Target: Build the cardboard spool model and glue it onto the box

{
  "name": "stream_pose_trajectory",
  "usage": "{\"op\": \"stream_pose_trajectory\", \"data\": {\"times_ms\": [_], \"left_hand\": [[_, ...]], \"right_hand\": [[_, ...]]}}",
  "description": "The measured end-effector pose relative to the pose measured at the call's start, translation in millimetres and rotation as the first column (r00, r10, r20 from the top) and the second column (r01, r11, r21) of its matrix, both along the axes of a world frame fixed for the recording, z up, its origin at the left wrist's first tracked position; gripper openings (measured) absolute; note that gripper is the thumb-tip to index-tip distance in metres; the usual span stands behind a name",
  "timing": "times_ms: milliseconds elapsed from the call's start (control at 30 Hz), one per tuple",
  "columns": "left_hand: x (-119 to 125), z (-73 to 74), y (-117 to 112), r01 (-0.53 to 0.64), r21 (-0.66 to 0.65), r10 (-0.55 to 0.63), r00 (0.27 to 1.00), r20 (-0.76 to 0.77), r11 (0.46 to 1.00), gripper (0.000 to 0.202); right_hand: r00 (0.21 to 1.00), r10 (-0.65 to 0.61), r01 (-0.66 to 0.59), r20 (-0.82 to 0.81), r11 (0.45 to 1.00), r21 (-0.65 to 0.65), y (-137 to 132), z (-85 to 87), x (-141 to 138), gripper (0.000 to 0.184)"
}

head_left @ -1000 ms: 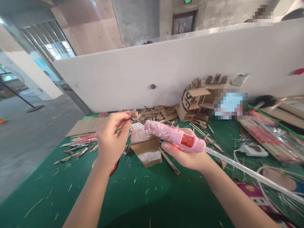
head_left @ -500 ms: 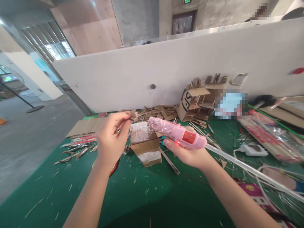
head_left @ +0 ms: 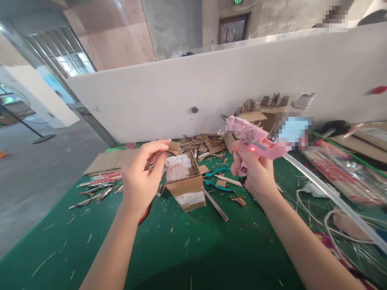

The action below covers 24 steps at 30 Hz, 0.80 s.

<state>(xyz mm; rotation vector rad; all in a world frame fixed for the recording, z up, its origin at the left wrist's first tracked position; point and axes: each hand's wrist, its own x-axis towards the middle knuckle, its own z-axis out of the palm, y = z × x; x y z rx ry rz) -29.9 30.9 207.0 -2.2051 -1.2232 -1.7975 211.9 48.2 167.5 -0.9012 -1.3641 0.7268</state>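
The left hand (head_left: pixel 142 173) pinches a small cardboard piece (head_left: pixel 174 147) between thumb and fingers, above the green table (head_left: pixel 187 257); the right hand (head_left: pixel 256 171) grips a pink glue gun (head_left: pixel 250 133), raised well apart from that piece, its tip toward the far left; a clear glue stick (head_left: pixel 326 201) juts from its back toward the near right; between the hands, on the table, sits an open cardboard box (head_left: pixel 185 186), teal pliers (head_left: pixel 222 188) just to its right; cardboard scraps (head_left: pixel 208 143) lie on the far side.

You hold a pink glue gun (head_left: pixel 249 131) on the right, red light (head_left: pixel 252 149) lit, nozzle (head_left: pixel 223 117) tilted far left, translucent glue stick (head_left: pixel 326 195) trailing near right; leftward you pinch a small brown cardboard piece (head_left: pixel 174 147).
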Motion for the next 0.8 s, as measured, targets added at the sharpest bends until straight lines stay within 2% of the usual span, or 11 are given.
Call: {"op": "stream_pose_trajectory", "data": {"times_ms": [33,100,167,200,267,300,367,467,567,700,800], "left_hand": [[1,0.8,-1,0.021,0.003,-0.021,1.000,-0.004,1.000,0.018],[2,3.2,-3,0.055,0.019,-0.054,0.998,-0.025,0.998,0.018],[3,6.2,-4,0.061,0.051,-0.058,0.996,-0.065,0.997,0.018],[4,7.8,-5,0.056,0.073,-0.049,0.995,-0.085,0.996,0.018],[4,10.6,-6,0.048,0.106,-0.036,0.993,-0.112,0.993,0.018],[3,11.8,-7,0.051,0.113,-0.038,0.992,-0.117,0.992,0.018],[2,13.5,-9,0.065,0.104,-0.052,0.991,-0.121,0.992,0.018],[-1,14.4,-12,0.090,0.077,-0.080,0.989,-0.127,0.993,0.019],[-2,14.3,-14,0.113,0.073,-0.101,0.983,-0.151,0.991,0.024],[-2,14.3,-14,0.176,0.048,-0.162,0.963,-0.217,0.983,0.028],[-2,14.6,-13,0.204,0.030,-0.187,0.941,-0.281,0.979,0.029]], "right_hand": [[0.995,-0.036,0.034,-0.088,0.999,-0.031,7,-3.8,4,0.017],[0.988,-0.103,0.086,-0.114,0.986,-0.142,20,-11.0,11,0.014],[0.981,-0.148,0.175,0.126,0.955,-0.241,29,-18.2,16,0.017],[0.939,-0.178,0.256,0.296,0.934,-0.249,33,-22.0,17,0.019],[0.785,-0.240,0.409,0.572,0.893,-0.186,39,-29.9,17,0.023],[0.729,-0.262,0.450,0.633,0.880,-0.154,43,-34.0,15,0.023],[0.701,-0.256,0.450,0.666,0.883,-0.134,49,-42.6,10,0.021],[0.725,-0.161,0.345,0.670,0.927,-0.150,61,-57.5,3,0.015],[0.735,-0.096,0.292,0.671,0.938,-0.186,73,-75.6,0,0.014],[0.739,-0.105,0.307,0.665,0.932,-0.194,86,-97.2,2,0.018],[0.731,-0.124,0.316,0.671,0.933,-0.171,94,-106.3,4,0.021]]}}
